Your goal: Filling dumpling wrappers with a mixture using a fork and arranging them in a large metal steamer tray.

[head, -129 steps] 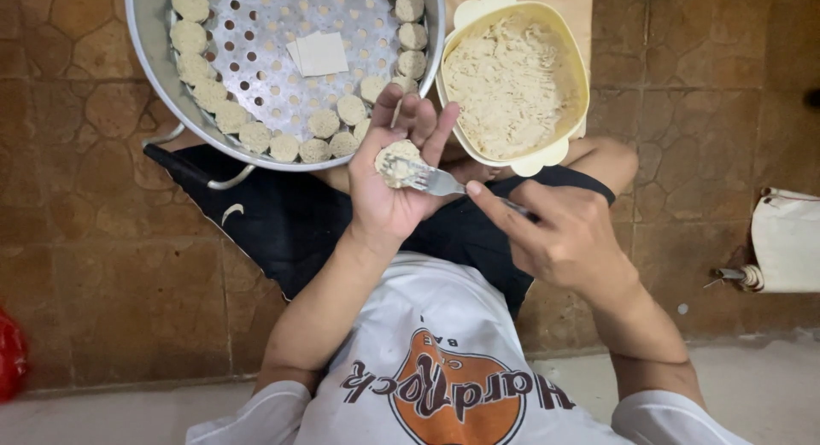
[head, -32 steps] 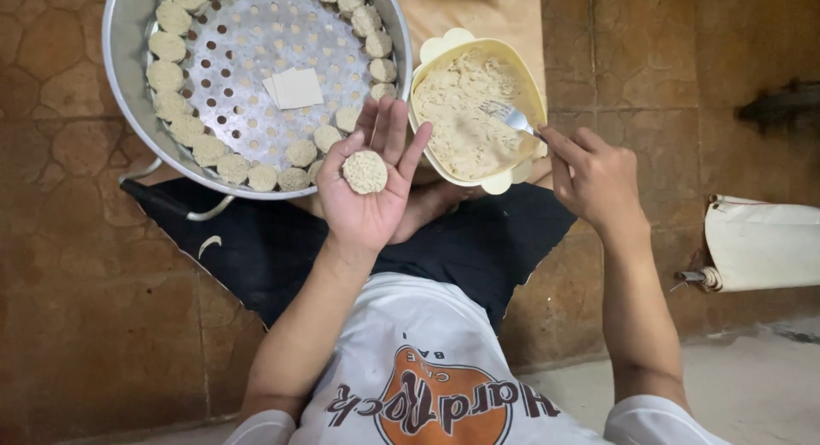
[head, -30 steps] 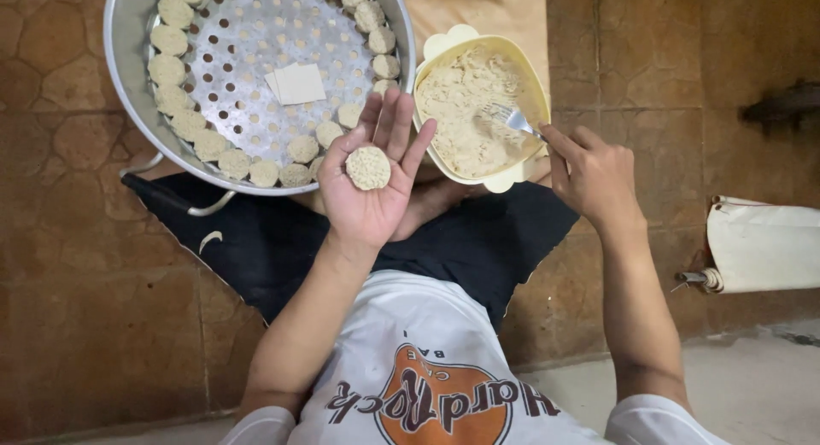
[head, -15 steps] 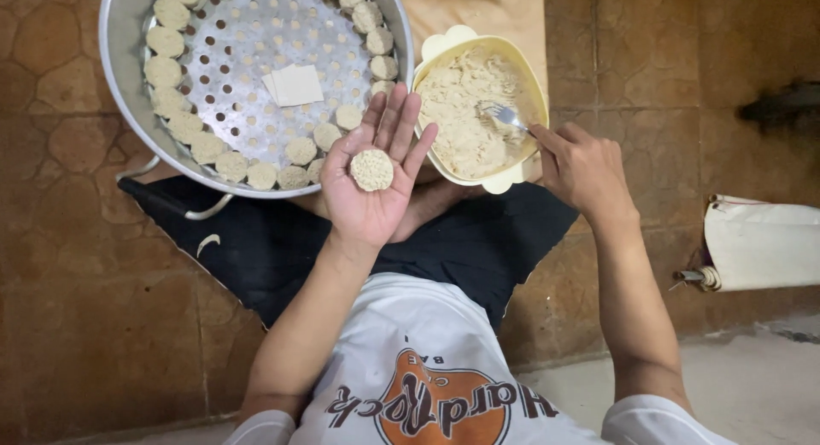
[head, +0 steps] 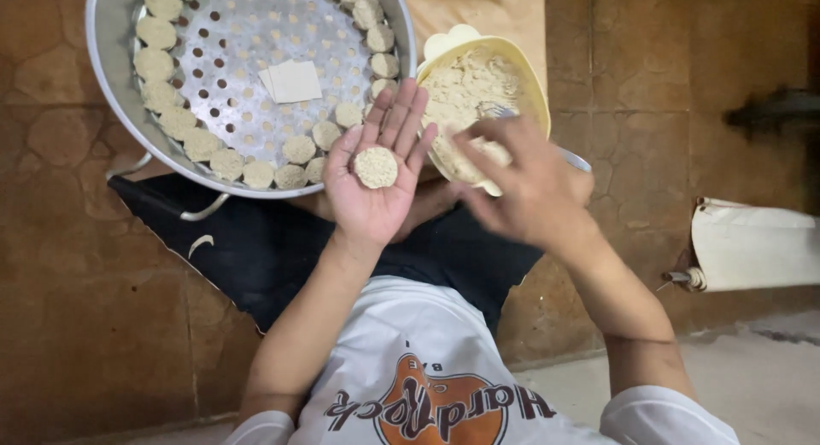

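My left hand point(head: 372, 189) is held flat, palm up, with a small round filled dough piece point(head: 376, 166) resting on the palm. It hovers at the near rim of a perforated metal steamer tray point(head: 109, 69). Several similar round pieces point(head: 227, 161) line the tray's edge, and a square wrapper point(head: 292, 80) lies in its middle. My right hand point(head: 523, 182) is blurred, fingers apart, over the near edge of a cream bowl point(head: 536, 93) of pale filling. A metal spoon point(head: 497, 112) sits in the bowl behind that hand.
I sit on a brown tiled floor point(head: 77, 308) with a black cloth point(head: 256, 240) over my lap and a white printed shirt point(head: 444, 385). A cream roll on a holder point(head: 752, 244) lies at the right.
My right hand left the spoon in the bowl and swung left toward my left palm. My left hand with the round piece dropped slightly toward me.
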